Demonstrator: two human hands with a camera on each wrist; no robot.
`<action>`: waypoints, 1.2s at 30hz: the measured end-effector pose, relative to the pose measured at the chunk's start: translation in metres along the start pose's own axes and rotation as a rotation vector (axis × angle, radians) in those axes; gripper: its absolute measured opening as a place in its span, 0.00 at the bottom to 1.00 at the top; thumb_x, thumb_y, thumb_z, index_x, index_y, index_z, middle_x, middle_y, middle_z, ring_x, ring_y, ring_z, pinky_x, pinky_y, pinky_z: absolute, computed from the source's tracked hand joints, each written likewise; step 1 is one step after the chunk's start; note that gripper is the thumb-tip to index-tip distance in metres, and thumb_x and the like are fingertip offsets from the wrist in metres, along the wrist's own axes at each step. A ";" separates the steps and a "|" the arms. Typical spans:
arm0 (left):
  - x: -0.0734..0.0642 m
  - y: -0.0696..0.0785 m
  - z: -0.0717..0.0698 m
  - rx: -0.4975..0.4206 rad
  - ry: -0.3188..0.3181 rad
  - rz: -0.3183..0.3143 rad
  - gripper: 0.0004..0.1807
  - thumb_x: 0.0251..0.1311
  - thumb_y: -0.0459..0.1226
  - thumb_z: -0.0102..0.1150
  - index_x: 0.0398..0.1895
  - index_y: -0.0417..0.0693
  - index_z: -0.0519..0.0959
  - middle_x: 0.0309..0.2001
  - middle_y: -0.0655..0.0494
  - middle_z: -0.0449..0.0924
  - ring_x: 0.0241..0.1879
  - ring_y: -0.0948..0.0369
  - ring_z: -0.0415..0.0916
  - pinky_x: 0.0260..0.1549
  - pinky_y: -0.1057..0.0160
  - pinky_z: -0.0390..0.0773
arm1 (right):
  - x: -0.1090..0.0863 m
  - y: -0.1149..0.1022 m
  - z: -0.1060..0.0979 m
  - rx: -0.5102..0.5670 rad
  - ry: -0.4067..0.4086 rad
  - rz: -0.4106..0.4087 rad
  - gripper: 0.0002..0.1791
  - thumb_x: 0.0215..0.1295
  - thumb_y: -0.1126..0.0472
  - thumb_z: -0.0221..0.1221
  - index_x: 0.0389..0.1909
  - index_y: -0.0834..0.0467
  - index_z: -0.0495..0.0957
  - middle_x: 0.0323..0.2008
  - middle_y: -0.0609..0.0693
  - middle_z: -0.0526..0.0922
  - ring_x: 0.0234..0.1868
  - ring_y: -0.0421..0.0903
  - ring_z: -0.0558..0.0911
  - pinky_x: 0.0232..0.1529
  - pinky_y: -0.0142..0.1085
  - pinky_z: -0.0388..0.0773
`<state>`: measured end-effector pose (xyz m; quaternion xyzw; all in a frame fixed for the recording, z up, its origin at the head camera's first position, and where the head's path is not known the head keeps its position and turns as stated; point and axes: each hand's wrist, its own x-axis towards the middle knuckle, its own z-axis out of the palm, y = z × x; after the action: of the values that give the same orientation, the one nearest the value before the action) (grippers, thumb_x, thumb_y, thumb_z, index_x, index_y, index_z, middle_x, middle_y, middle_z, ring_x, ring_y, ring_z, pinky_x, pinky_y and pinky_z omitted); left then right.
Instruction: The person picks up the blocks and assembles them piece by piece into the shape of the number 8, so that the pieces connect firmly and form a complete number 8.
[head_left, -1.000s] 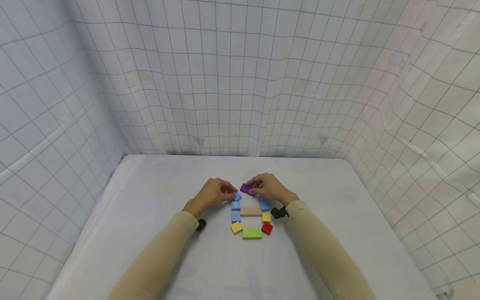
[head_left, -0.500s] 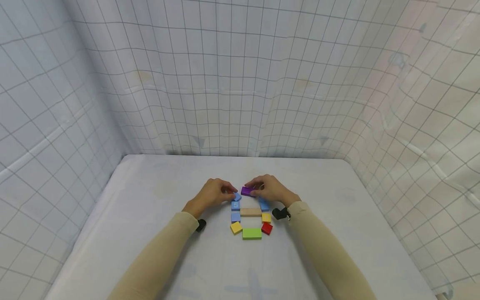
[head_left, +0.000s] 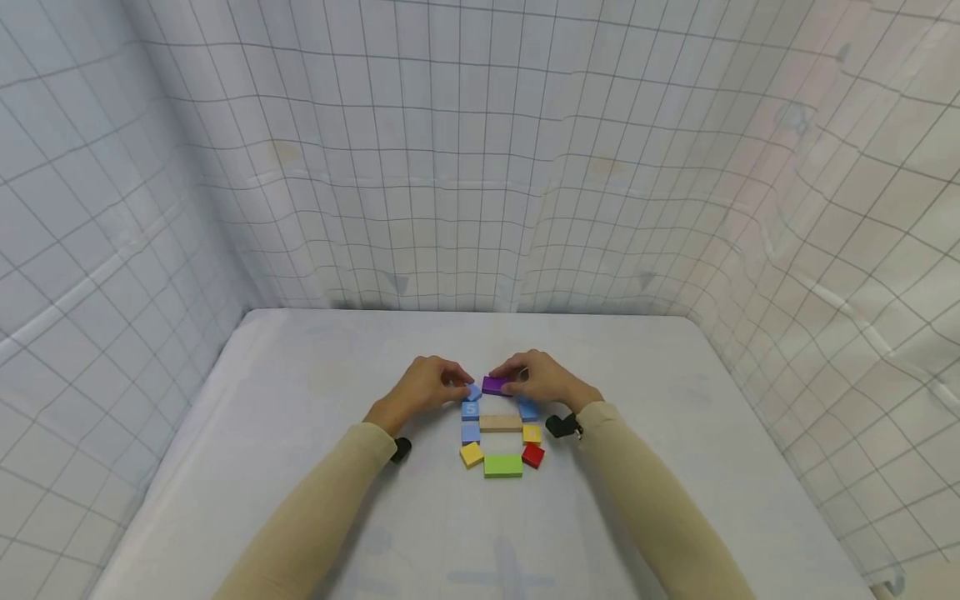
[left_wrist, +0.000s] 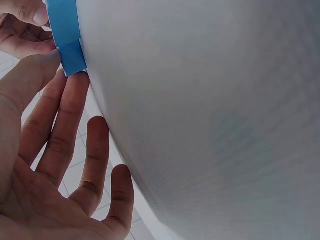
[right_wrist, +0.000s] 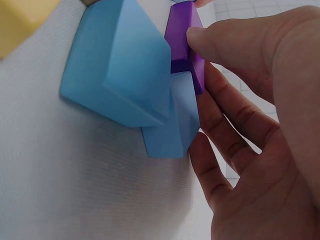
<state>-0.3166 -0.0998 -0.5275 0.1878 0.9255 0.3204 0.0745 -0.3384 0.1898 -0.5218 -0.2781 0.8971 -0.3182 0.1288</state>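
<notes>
My left hand (head_left: pixel 423 387) pinches a small, angled blue block (head_left: pixel 473 392) between thumb and fingertips at the upper left of a ring of blocks. In the left wrist view its outer fingers lie apart, off the block (left_wrist: pixel 74 57). To the right, my right hand (head_left: pixel 542 379) pinches a purple block (head_left: pixel 495 386) at the ring's far end, its near part partly covered by the thumb. The right wrist view shows the thumb on the purple block (right_wrist: pixel 181 37), with a light blue block (right_wrist: pixel 172 122) touching or close to it and a larger blue block (right_wrist: pixel 117 65) nearer the camera.
Below the hands lie a blue block marked 5 (head_left: pixel 470 411), another blue block (head_left: pixel 470 434), a wooden block (head_left: pixel 500 424), two yellow blocks, a red block (head_left: pixel 533 455) and a green block (head_left: pixel 502 466). White gridded curtains (head_left: pixel 480 167) enclose the white table (head_left: pixel 315 358).
My right hand has turned the purple block from slanted to nearly level and drawn it slightly toward me. My left hand has stayed on the small blue block.
</notes>
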 end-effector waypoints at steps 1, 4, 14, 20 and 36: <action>0.001 -0.001 0.000 0.002 -0.003 -0.002 0.13 0.75 0.44 0.78 0.58 0.54 0.96 0.45 0.57 0.94 0.45 0.57 0.81 0.51 0.56 0.84 | 0.000 0.000 0.000 -0.002 -0.003 -0.003 0.18 0.83 0.58 0.72 0.69 0.49 0.92 0.68 0.50 0.93 0.67 0.50 0.86 0.77 0.54 0.84; 0.009 -0.013 0.006 0.021 0.000 0.003 0.14 0.75 0.47 0.79 0.58 0.57 0.96 0.45 0.59 0.94 0.44 0.58 0.81 0.50 0.58 0.83 | 0.000 -0.001 -0.001 -0.002 -0.010 -0.008 0.18 0.83 0.58 0.72 0.69 0.50 0.92 0.68 0.50 0.93 0.66 0.50 0.86 0.76 0.53 0.85; 0.007 -0.009 0.003 0.013 0.001 0.017 0.14 0.76 0.47 0.78 0.58 0.56 0.96 0.45 0.58 0.94 0.45 0.58 0.81 0.52 0.56 0.84 | 0.000 -0.003 -0.003 0.004 -0.018 -0.007 0.19 0.82 0.59 0.72 0.69 0.49 0.92 0.68 0.49 0.93 0.64 0.48 0.84 0.73 0.50 0.83; 0.004 -0.008 0.003 0.017 0.004 0.037 0.14 0.76 0.48 0.78 0.58 0.56 0.96 0.44 0.59 0.94 0.44 0.58 0.80 0.49 0.58 0.83 | 0.000 -0.001 -0.002 0.006 -0.019 -0.028 0.19 0.82 0.59 0.72 0.69 0.49 0.92 0.67 0.48 0.93 0.62 0.46 0.84 0.71 0.48 0.83; -0.001 0.001 -0.001 -0.009 -0.007 0.012 0.13 0.75 0.46 0.79 0.57 0.56 0.96 0.44 0.59 0.94 0.45 0.58 0.80 0.53 0.55 0.83 | -0.002 -0.001 -0.002 -0.002 -0.021 -0.041 0.18 0.82 0.59 0.72 0.68 0.49 0.93 0.66 0.48 0.93 0.64 0.47 0.85 0.71 0.49 0.81</action>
<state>-0.3154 -0.1005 -0.5261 0.1940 0.9226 0.3244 0.0768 -0.3370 0.1913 -0.5191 -0.2999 0.8901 -0.3169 0.1316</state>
